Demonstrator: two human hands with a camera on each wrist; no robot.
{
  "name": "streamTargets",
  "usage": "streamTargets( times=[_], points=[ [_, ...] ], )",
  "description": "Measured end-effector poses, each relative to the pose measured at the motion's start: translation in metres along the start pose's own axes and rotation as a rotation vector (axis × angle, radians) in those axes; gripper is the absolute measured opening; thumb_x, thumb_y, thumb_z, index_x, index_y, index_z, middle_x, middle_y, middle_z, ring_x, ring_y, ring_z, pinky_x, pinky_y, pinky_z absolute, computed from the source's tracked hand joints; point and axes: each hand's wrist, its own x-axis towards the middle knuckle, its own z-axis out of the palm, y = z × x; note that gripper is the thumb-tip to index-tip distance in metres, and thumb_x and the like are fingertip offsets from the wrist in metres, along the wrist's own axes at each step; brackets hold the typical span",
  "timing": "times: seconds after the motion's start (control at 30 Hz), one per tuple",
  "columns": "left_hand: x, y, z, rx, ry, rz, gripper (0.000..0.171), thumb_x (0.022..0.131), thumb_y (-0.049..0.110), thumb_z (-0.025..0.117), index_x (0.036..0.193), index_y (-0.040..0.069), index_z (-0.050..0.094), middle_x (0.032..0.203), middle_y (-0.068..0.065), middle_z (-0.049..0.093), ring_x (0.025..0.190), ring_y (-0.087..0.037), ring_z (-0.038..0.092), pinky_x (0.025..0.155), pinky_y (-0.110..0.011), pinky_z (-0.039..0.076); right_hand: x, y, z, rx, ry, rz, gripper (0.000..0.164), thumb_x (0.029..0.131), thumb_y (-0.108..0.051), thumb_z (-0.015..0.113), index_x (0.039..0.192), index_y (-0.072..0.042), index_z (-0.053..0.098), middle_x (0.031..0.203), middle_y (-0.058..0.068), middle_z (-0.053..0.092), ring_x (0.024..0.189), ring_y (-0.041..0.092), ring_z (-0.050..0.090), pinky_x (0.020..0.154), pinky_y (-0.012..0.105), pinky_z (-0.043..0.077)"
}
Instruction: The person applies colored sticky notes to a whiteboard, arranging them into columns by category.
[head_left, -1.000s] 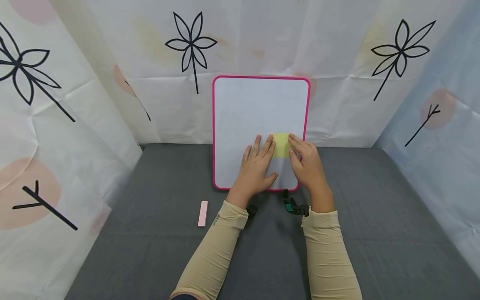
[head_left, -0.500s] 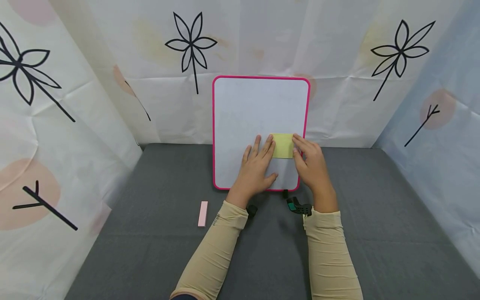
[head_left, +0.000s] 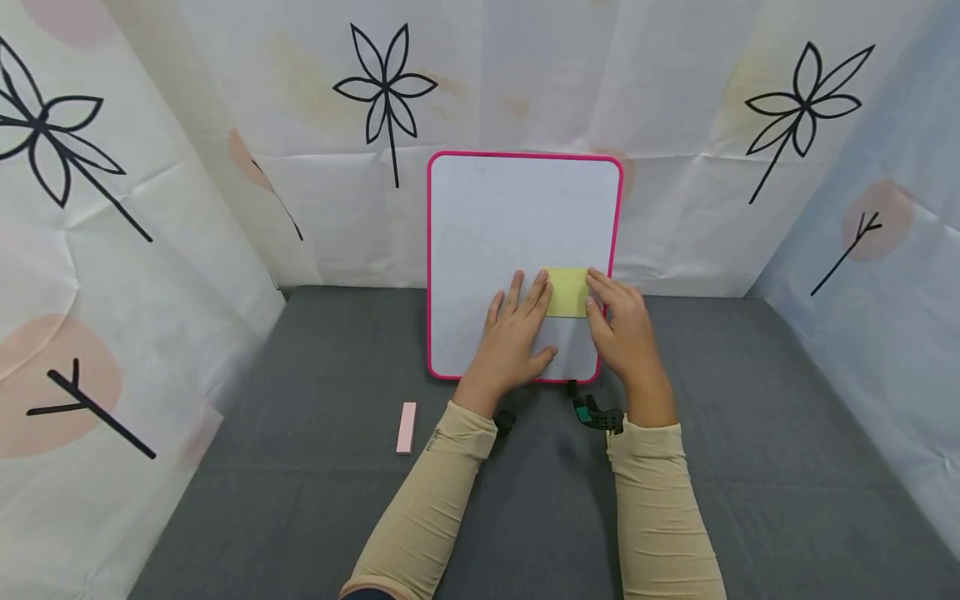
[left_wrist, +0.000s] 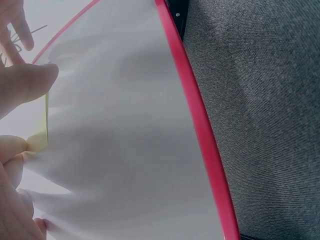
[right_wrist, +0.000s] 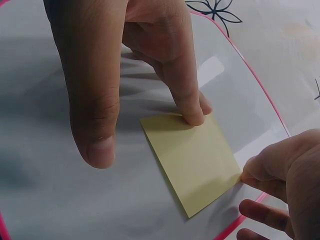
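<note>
A square yellow sticky note point(head_left: 567, 292) lies on the lower right part of a white board point(head_left: 517, 212) with a pink rim. My left hand point(head_left: 510, 337) lies spread on the board, its fingertips over the note's left edge. In the right wrist view, a left fingertip presses near one corner of the note point(right_wrist: 192, 160), while the left thumb point(right_wrist: 95, 115) stands apart from it. At the right edge is my right hand point(head_left: 624, 329), index fingertip by the upper corner and thumb lower down. The left wrist view catches only a sliver of the note point(left_wrist: 39, 137).
A narrow pink strip point(head_left: 406, 428) lies on the dark grey table point(head_left: 322, 358), left of the left forearm. The board rests against a white cloth backdrop point(head_left: 525, 75) printed with black flowers. Wrist-worn cameras sit by both wrists.
My right hand has slid slightly right over the sticky note to its right edge, uncovering more of it, then stayed there. The left hand keeps its place.
</note>
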Motion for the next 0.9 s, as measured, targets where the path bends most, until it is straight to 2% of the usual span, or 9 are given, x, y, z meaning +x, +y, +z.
streamTargets(
  times=[0.9],
  points=[
    [0.0008, 0.0020, -0.0013, 0.006, -0.012, -0.004, 0.104, 0.096, 0.042, 0.078, 0.171, 0.015, 0.011, 0.180, 0.006, -0.003, 0.167, -0.024, -0.014, 0.134, -0.055, 0.004, -0.0012, 0.0025, -0.0042, 0.008, 0.039, 0.003, 0.040, 0.105, -0.005, 0.058, 0.145, 0.004, 0.062, 0.157, 0.017, 0.057, 0.139, 0.044, 0.050, 0.116, 0.064, 0.038]
  ],
)
